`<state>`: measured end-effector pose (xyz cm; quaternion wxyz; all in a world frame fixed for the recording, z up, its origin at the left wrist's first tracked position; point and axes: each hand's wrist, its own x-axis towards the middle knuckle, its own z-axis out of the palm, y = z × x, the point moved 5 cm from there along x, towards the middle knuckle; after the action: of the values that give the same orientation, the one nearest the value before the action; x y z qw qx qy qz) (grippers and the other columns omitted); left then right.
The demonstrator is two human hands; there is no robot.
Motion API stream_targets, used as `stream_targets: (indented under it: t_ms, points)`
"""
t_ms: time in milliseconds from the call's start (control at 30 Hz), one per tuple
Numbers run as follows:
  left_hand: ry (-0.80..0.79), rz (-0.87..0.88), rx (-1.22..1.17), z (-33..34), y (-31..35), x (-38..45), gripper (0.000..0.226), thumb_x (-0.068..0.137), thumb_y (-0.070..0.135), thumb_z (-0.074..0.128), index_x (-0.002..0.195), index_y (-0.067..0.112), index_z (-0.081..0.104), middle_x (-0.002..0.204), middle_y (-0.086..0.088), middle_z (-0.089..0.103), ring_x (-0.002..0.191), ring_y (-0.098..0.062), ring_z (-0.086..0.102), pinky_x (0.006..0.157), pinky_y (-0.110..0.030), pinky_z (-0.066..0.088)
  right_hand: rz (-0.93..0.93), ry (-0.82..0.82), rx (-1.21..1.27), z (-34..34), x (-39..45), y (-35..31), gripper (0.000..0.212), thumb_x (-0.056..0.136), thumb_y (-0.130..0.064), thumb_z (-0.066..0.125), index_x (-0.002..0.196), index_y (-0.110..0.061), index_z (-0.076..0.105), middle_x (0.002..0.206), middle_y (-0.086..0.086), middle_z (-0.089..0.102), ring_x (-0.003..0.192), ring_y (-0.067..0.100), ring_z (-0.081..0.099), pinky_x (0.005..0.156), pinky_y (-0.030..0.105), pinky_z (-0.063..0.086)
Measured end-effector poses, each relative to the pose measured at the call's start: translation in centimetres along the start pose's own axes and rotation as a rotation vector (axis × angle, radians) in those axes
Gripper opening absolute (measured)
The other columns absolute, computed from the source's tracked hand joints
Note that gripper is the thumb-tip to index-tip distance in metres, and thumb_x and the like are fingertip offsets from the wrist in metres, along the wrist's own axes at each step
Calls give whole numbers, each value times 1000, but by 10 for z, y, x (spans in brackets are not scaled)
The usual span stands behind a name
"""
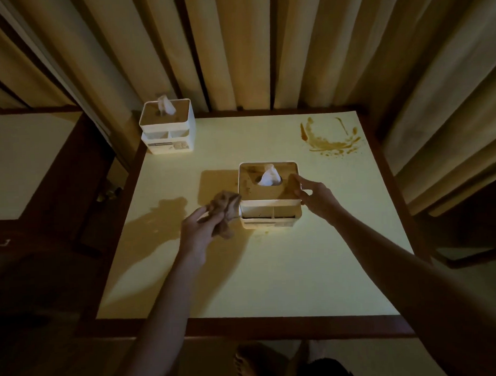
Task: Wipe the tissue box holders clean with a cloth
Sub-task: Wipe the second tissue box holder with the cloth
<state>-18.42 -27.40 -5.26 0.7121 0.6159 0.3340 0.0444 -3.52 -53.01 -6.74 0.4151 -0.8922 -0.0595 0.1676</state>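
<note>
A white tissue box holder [270, 212] with a brown wooden lid and a tissue sticking up stands in the middle of the pale table [272, 271]. My right hand [314, 195] grips its right edge, thumb on the side and fingers on the lid. My left hand [199, 227] holds a crumpled brown cloth [226, 209] against the holder's left side. A second holder [168, 127] of the same kind stands at the table's far left corner.
A brown smeared stain [331, 138] marks the table's far right corner, and small specks lie just in front of the near holder. Curtains [236, 47] hang behind the table. A dark wooden cabinet [44, 172] stands to the left. My feet show below the front edge.
</note>
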Motion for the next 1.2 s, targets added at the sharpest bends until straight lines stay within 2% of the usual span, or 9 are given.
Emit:
stream_targets:
  t_ms: [133,333,433,533,600,700,900,1067,1200]
  points:
    - [-96,85,-19,40,29,-21,22,84,4,68,96,22,63,86,-4,69,70,-7,66,66,-23,56,-66,-46,33,-22,-9,7,44,97,-27,50,140,-35,42,129,-4,59,86,17,69,74,26,51]
    - [-114,151,222,134,49,-42,40,78,20,77,114,20,61,102,1,64,85,-11,63,73,-25,52,0,47,-134,-103,-14,80,32,93,-13,53,122,-17,64,120,5,67,89,17,65,60,8,39]
    - [-152,168,265,205,55,-49,41,77,25,78,113,22,60,102,4,63,91,-10,62,80,-28,53,39,96,-184,-156,-9,119,33,95,-13,49,126,-17,60,122,8,65,92,21,64,68,19,43]
    - [-130,160,229,270,46,-39,20,76,21,78,88,24,63,97,4,66,92,-15,64,87,-39,55,26,10,-280,-190,12,149,44,97,-20,47,141,-19,43,139,10,50,115,27,57,88,31,46]
    - [-71,128,210,302,35,-24,17,74,21,80,85,22,66,92,0,70,89,-17,66,85,-44,56,-34,-54,-350,-203,31,164,54,98,-27,47,148,-18,29,153,10,31,137,28,36,109,39,33]
    - [55,111,186,329,24,2,20,72,22,81,86,17,69,88,-3,71,83,-17,66,83,-47,56,-74,-115,-451,-212,58,177,65,99,-39,41,153,-19,10,160,4,4,147,24,2,118,47,12]
    - [288,230,406,344,35,53,26,75,19,75,97,6,67,98,-7,69,90,-19,63,68,-23,43,-98,-197,-511,-197,101,178,74,99,-44,36,152,-17,-8,159,3,-16,145,23,-18,117,49,4]
    - [324,354,645,351,39,95,14,76,5,66,74,11,54,74,-4,56,72,-14,53,51,-7,32,-52,-181,-544,-177,126,188,79,98,-49,32,149,-12,-17,157,6,-24,143,24,-23,117,42,-4]
    - [390,312,837,347,16,131,19,78,15,67,93,11,56,109,-11,53,105,-25,49,85,-31,40,-87,-33,-545,-163,121,208,82,96,-58,22,150,-4,-6,159,15,-8,146,30,-9,117,44,0]
